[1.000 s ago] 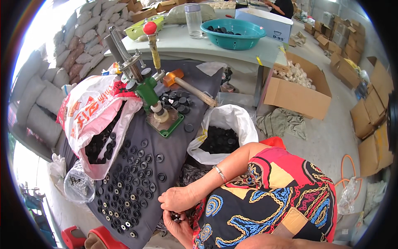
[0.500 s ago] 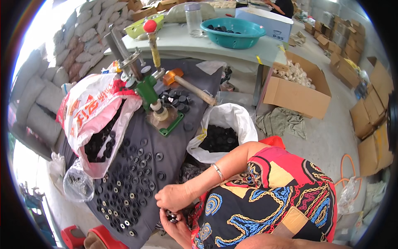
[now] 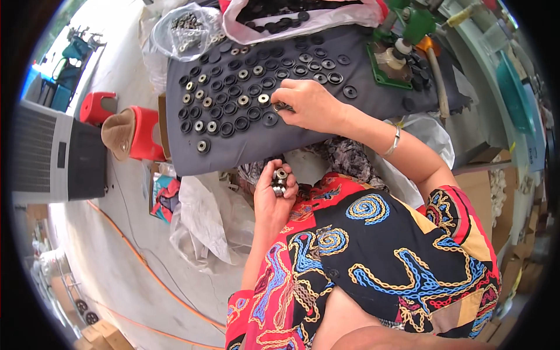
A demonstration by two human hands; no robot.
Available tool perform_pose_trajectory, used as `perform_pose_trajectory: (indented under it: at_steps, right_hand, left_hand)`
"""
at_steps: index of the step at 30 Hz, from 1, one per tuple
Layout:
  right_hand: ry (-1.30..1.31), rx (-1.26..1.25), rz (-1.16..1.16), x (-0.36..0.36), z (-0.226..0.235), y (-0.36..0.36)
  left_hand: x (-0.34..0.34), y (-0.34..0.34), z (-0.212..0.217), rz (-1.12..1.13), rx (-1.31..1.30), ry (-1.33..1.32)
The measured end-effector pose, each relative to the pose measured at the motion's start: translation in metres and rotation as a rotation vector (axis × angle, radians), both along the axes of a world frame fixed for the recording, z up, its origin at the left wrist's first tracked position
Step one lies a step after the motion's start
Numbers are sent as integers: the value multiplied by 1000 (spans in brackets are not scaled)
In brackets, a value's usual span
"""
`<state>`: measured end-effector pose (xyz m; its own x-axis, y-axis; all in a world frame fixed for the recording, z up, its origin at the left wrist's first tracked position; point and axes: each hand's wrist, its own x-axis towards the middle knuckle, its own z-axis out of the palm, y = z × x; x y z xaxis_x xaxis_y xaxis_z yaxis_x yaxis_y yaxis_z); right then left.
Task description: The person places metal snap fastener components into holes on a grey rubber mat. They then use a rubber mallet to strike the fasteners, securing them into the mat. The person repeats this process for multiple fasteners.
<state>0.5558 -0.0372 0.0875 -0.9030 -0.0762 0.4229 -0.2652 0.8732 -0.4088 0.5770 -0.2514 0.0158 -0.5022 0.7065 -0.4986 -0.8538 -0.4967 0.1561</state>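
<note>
My left hand [image 3: 273, 195] is cupped, palm up, below the table edge, its fingers curled round several small metal rings [image 3: 281, 174]. Above the cloth, my right hand [image 3: 312, 105] is closed in a pinch on a small ring [image 3: 283, 107], partly hidden by the fingers. Beneath and beside it, round black caps [image 3: 241, 123] lie spread in loose rows on a dark grey cloth [image 3: 192, 160]. Some of them, such as the cap at the near left corner [image 3: 203, 146], have a silver ring seated in the middle; others show only their black hollows.
A green hand press [image 3: 388, 79] and a mallet [image 3: 437, 76] stand at the right. At the back are a bag of black caps [image 3: 233, 26] and a clear bag of metal rings [image 3: 189, 35]. Red stools [image 3: 143, 125] and an orange hose [image 3: 125, 236] are at the left.
My view has swung toward the left and down. The hands, close together before, are now apart: the right is over the caps, the left stays low with the rings.
</note>
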Motion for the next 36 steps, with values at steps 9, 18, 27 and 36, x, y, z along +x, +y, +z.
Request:
perform_pose_trajectory:
  at_steps: [9,18,27,36]
  right_hand:
    - [-222,154,45,-29,-18,-11]
    - [-261,355,42,-33,-13,-15]
    - [42,239,231,18,16,-38]
    - [-384,228,125,51,-3,-57]
  left_hand:
    - [-16,-5,6,52,40,134]
    - [-19,-3,18,59,27,136]
    - [-19,11,13,0,16,119]
    - [-8,25,11,-63,-297,269]
